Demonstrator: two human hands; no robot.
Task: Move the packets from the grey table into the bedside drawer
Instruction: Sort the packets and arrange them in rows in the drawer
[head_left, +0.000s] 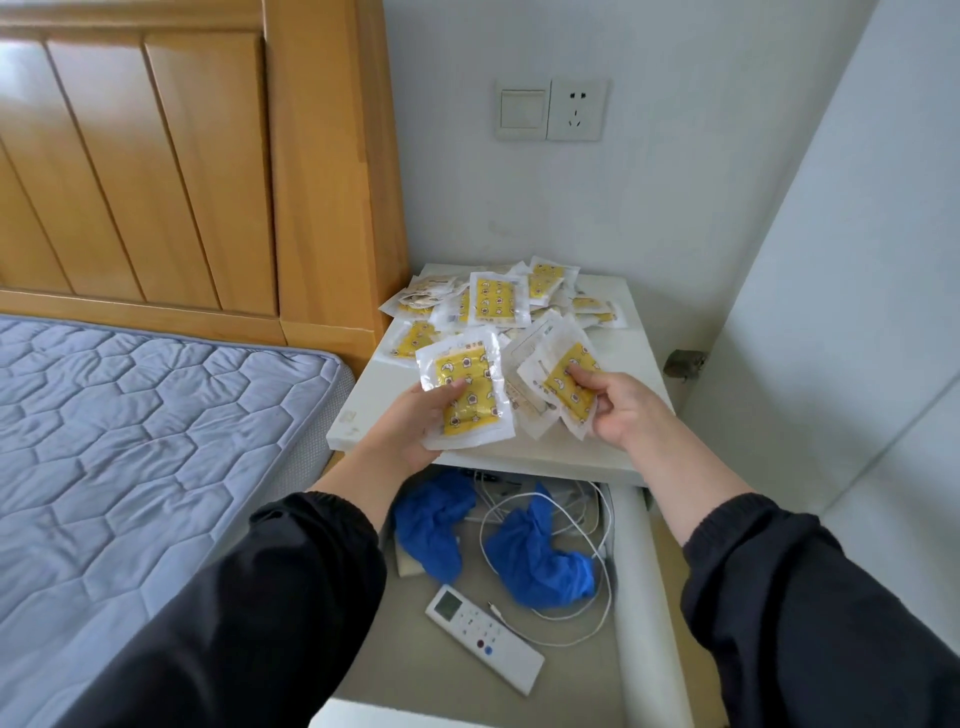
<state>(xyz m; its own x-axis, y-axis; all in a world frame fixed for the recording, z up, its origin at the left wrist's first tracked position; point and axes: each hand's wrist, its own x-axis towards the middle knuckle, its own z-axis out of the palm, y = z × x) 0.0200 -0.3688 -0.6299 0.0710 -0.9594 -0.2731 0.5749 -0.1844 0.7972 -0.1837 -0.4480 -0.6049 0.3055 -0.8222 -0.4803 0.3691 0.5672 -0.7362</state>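
Note:
Several clear packets with yellow printed inserts (497, 299) lie in a loose heap at the back of the pale grey table top (631, 364). My left hand (415, 421) holds one packet (465, 387) above the table's front edge, thumb on top of it. My right hand (621, 410) pinches a small fanned bunch of packets (558, 382) just right of that. Below the table top the bedside drawer (631, 561) stands pulled out and open.
In the drawer lie two crumpled blue cloths (535, 561), a white cable (597, 597) and a white remote control (483, 636). A bed with a grey quilted mattress (130, 441) and wooden headboard (182, 156) stands at the left. Walls close in behind and at the right.

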